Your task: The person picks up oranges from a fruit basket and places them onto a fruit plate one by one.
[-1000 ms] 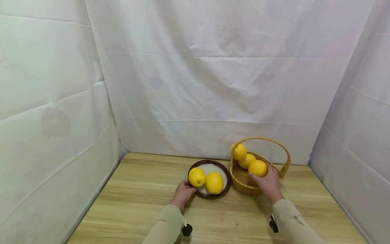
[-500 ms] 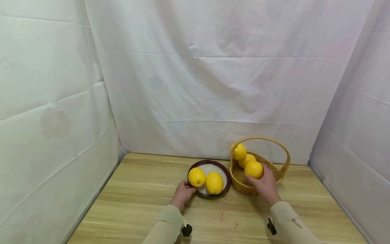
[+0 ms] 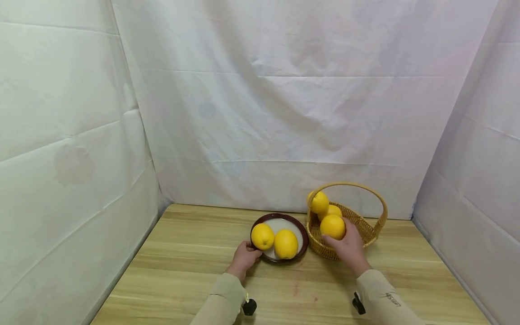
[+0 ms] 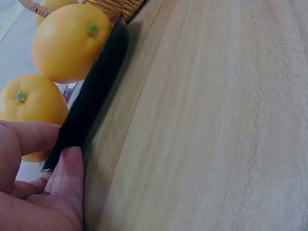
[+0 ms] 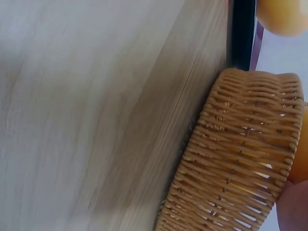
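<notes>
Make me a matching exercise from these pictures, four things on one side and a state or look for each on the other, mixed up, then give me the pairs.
Things:
1. left hand
2. right hand
3. plate
4. basket

Descriptions:
A. dark-rimmed, pale in the middle
B. gripping an orange
C. woven, with an arched handle
D. pinching the edge of a round dish

Right pairs: 1-D, 2-B, 3-A, 4-C.

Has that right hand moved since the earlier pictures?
Yes. In the head view, the right hand, holding an orange, has shifted left, toward the plate, judged against the unmoved basket handle.
</notes>
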Motion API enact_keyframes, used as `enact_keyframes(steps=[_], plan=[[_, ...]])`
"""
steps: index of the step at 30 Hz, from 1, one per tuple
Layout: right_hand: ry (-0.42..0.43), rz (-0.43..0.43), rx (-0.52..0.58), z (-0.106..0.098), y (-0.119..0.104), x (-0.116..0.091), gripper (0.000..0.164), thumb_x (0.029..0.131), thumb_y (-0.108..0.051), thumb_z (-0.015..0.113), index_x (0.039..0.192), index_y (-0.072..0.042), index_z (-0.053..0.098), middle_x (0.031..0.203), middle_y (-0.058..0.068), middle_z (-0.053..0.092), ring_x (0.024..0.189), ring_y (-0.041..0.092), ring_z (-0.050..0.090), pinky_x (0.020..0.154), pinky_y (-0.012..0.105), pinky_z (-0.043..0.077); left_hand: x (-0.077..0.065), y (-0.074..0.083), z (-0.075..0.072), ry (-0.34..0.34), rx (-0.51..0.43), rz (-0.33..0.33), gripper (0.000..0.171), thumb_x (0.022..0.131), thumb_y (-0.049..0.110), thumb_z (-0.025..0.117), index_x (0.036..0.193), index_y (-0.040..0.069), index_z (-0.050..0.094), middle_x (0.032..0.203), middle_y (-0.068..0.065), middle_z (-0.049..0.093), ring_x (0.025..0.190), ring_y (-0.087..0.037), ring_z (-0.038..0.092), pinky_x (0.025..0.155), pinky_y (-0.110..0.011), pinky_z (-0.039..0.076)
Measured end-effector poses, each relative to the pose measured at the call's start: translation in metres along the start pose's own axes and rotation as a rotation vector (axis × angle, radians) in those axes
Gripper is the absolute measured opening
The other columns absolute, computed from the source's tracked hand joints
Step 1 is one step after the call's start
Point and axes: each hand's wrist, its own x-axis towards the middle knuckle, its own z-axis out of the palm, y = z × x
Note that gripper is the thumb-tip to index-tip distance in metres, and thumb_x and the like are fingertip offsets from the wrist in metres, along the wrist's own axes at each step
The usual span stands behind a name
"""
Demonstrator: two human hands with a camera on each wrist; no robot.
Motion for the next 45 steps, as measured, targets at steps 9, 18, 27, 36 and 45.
enact_keyframes(steps=[9, 18, 27, 36, 45], plan=[[-0.011, -0.013, 0.024, 0.007, -0.009, -0.005, 0.098, 0.084, -0.040, 0.081, 0.155, 0.001, 0.028, 0.144, 0.025, 0.044, 0.124, 0.040, 0.049, 0.101, 0.058, 0.045, -0.002, 0.003, 0.000, 0.002, -0.002, 0.010, 0.042, 0.091, 0.001, 0.067, 0.126, -0.011, 0.048, 0.109, -0.022, 0.058, 0.095, -0.024, 0.063, 0.085, -0.034, 0.059], [-0.006, -0.034, 0.027, 0.012, -0.015, -0.009, 0.094, 0.083, -0.041, 0.082, 0.153, -0.001, 0.033, 0.141, 0.023, 0.046, 0.120, 0.039, 0.051, 0.098, 0.056, 0.047, 0.003, -0.004, 0.000, -0.005, -0.010, 0.026, 0.041, 0.090, 0.002, 0.068, 0.123, -0.011, 0.049, 0.104, -0.021, 0.058, 0.092, -0.025, 0.063, 0.084, -0.034, 0.059], [0.001, -0.059, 0.021, 0.018, -0.018, -0.009, 0.093, 0.082, -0.038, 0.083, 0.152, -0.002, 0.034, 0.140, 0.023, 0.048, 0.120, 0.038, 0.052, 0.098, 0.056, 0.047, 0.005, -0.006, -0.001, -0.007, 0.002, 0.040, 0.042, 0.090, 0.004, 0.070, 0.123, -0.011, 0.049, 0.102, -0.021, 0.059, 0.089, -0.025, 0.063, 0.080, -0.031, 0.059], [-0.022, -0.052, 0.048, 0.022, -0.024, -0.011, 0.094, 0.082, -0.041, 0.083, 0.152, -0.003, 0.034, 0.143, 0.020, 0.047, 0.123, 0.036, 0.050, 0.103, 0.056, 0.045, -0.002, 0.001, -0.001, 0.007, 0.018, 0.000, 0.043, 0.091, 0.003, 0.068, 0.126, -0.010, 0.049, 0.107, -0.020, 0.059, 0.092, -0.022, 0.062, 0.083, -0.033, 0.058], [-0.010, -0.086, 0.057, 0.030, -0.029, -0.014, 0.090, 0.081, -0.038, 0.085, 0.150, -0.005, 0.038, 0.141, 0.018, 0.049, 0.120, 0.035, 0.051, 0.100, 0.055, 0.046, -0.001, 0.001, 0.000, 0.007, 0.011, 0.009, 0.042, 0.090, 0.002, 0.069, 0.125, -0.010, 0.049, 0.104, -0.019, 0.059, 0.090, -0.022, 0.062, 0.081, -0.032, 0.058]])
